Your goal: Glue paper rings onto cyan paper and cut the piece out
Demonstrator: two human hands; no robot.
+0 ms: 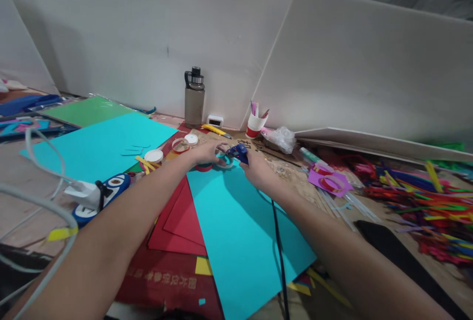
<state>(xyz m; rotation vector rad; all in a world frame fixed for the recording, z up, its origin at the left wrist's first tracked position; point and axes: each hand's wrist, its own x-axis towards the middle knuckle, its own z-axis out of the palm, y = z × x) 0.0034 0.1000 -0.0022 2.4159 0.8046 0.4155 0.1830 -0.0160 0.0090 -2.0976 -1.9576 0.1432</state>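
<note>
My right hand (253, 165) is wrapped round a blue glue gun (238, 151), whose black cord runs down over a turquoise sheet (244, 241). The gun's tip points left, toward my left hand (209, 153). My left hand's fingers are curled at a pale ring (224, 162) near the sheet's far edge. A red ring (203, 167) lies just below that hand. Another red-edged ring (181, 145) and two white lids, one at the back (191, 139) and one nearer (153, 156), are to the left.
A bottle (194, 98), yellow cutter (216, 130) and paper cup (255, 124) stand or lie at the back. Red sheets (181, 221) are left of the turquoise one. A power strip (118, 184) with cables is at left; colourful pipe cleaners (436, 202) are piled at right.
</note>
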